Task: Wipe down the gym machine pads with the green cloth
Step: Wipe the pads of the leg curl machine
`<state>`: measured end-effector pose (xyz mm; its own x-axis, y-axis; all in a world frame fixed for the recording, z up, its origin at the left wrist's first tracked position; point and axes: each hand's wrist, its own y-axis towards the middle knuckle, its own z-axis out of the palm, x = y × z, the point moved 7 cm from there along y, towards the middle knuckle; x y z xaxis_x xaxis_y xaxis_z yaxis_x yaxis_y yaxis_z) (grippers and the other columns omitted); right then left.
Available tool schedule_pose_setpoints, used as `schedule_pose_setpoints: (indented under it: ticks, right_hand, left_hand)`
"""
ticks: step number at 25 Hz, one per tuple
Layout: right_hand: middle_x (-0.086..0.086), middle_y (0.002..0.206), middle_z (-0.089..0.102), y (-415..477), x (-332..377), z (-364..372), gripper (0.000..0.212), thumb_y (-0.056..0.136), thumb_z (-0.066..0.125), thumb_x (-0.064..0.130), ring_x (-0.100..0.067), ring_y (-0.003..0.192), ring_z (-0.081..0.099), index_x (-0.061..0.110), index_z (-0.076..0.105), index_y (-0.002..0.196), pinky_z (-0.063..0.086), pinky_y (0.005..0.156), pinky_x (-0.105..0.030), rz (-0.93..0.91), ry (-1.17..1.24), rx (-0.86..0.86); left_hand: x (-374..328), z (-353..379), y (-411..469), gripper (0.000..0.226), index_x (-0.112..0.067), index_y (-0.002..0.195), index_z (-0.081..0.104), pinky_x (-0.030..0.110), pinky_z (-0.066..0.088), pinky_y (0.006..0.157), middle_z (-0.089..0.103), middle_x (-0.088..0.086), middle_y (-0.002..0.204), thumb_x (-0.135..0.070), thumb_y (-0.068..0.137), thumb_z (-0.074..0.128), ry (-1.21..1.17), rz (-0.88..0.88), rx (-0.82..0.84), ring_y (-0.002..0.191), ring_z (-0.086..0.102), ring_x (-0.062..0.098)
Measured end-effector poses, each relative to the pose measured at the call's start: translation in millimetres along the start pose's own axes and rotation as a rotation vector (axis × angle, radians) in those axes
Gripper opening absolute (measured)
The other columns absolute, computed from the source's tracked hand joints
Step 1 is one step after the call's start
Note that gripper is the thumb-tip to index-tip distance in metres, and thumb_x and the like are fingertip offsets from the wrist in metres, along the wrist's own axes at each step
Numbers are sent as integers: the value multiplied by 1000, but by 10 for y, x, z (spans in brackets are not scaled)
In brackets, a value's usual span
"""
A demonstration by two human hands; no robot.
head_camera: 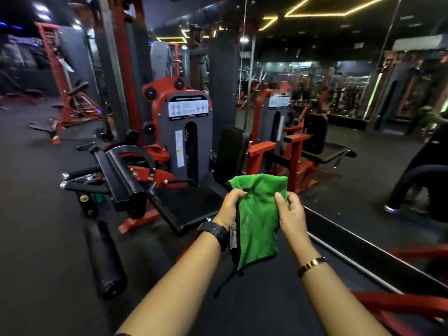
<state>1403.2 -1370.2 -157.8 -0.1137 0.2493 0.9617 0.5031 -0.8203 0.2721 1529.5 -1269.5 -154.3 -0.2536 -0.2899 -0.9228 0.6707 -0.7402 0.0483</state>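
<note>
Left hand: My left hand (230, 204) grips the upper left edge of the green cloth (257, 221), with the fingers curled round the bunched fabric.
Right hand: My right hand (289, 212) pinches the right edge of the cloth. The thumb lies on the front face and the fingers are behind it.
Green cloth: I hold it in the air between both hands. It hangs down in loose folds between my forearms, apart from every pad. A dark trim runs down its left edge, and a small grey tag (234, 236) hangs there beside my left wrist.
Seat pad: The black seat pad (191, 204) lies flat and low, just beyond my left hand and to the left of the cloth.
Back pad: The black back pad (231, 154) stands upright behind the seat pad, above the top edge of the cloth as seen from here.
Leg pad: The black leg pad (121, 180) sits on the arm at the left of the seat pad.
Roller pad: The black roller pad (104, 258) is low at the left, near the floor (36, 214).
Weight housing: The grey weight housing (188, 146) stands in a red frame (164, 90) just left of the back pad. It carries a white instruction label (188, 110).
Mirror: The mirror (339, 105) at the right reflects the machine.
Wrists: There is a black watch (214, 231) on my left wrist and a gold bracelet (311, 264) on my right.
</note>
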Motion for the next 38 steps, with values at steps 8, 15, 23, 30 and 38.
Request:
schedule_pose_setpoints:
  ticks: [8, 15, 23, 30, 38]
  right_hand:
    - [8, 80, 54, 622, -123, 370, 9, 97, 47, 26, -3, 72, 51, 17, 46, 97, 38, 60, -14, -141, -37, -200]
    - [10, 79, 54, 1804, -478, 1358, 8, 98, 46, 26, 0, 73, 51, 18, 46, 97, 35, 58, -15, -157, -84, -250]
    - [12, 71, 51, 3051, -660, 2328, 19, 99, 43, 26, 0, 65, 49, 8, 49, 100, 28, 58, -26, -174, -224, -327]
    - [8, 72, 51, 3940, -1005, 2847, 23, 99, 41, 30, -20, 69, 51, 8, 48, 101, 33, 64, -30, -189, -302, -339]
    - [7, 73, 52, 5253, -1414, 3227, 24, 99, 42, 30, -20, 72, 51, 8, 49, 103, 37, 65, -32, -168, -250, -333]
  left_hand:
    - [-11, -383, 685, 18, -13, 101, 62, 29, 55, 76, 70, 5, 94, -25, 87, 60, 75, 54, -88, 83, 67, 14]
    - [-232, -1184, 2155, 18, -29, 101, 60, 40, 49, 95, 67, -3, 106, -40, 87, 58, 291, 213, -247, 102, 62, 16]
    - [-719, -1780, 3684, 9, -23, 97, 57, 2, 40, 69, 59, -19, 86, -30, 93, 53, 409, 362, -250, 80, 53, -12]
    - [-713, -2132, 4656, 14, -17, 97, 58, 0, 37, 57, 58, -17, 77, -29, 94, 52, 438, 384, -277, 65, 53, -18]
    - [-703, -2263, 6035, 19, -14, 103, 58, 6, 41, 65, 61, -12, 85, -29, 93, 52, 485, 411, -331, 77, 54, -10]
